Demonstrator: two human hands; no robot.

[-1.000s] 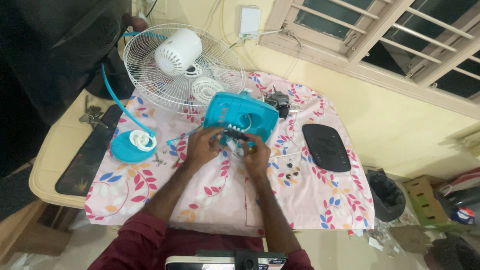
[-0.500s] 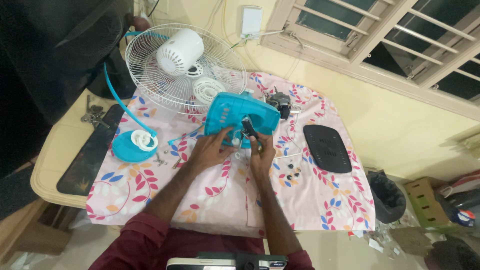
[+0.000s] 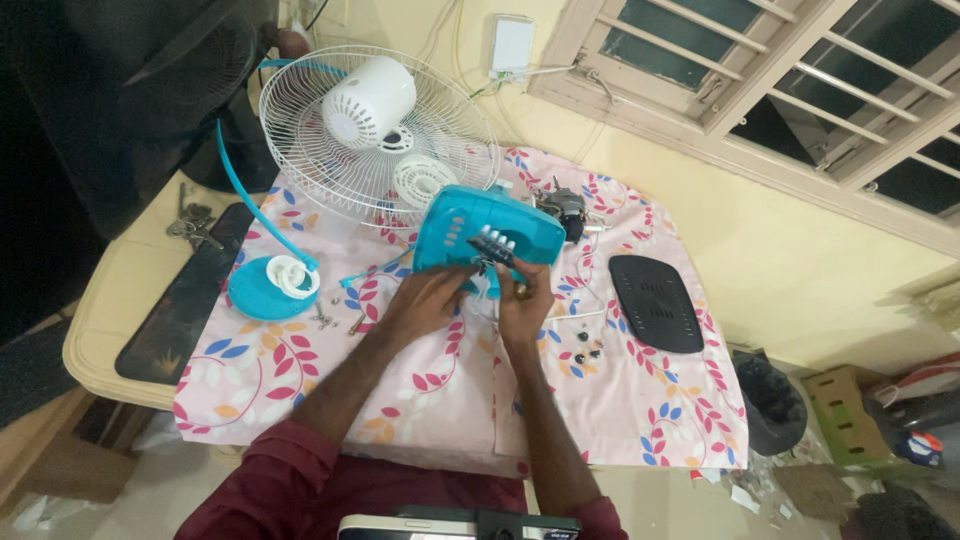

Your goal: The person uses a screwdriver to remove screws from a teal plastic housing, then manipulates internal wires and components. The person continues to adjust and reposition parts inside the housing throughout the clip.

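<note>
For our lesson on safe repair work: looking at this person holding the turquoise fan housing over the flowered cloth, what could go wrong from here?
1. Small screws and black knobs lie loose on the flowered cloth; a sleeve or tug on the cloth might scatter them.
2. The left hand and right hand hold the turquoise housing tilted; thin white wires trailing nearby could snag.
3. The white fan guard rests beside the work and could be knocked.

Below you stands a cream table [image 3: 105,325] under a floral pink cloth [image 3: 440,385]. Ahead of your hands runs a yellow wall [image 3: 800,240] — with a barred window [image 3: 800,70]. Right of them — floor clutter, a cardboard box [image 3: 845,415].
</note>
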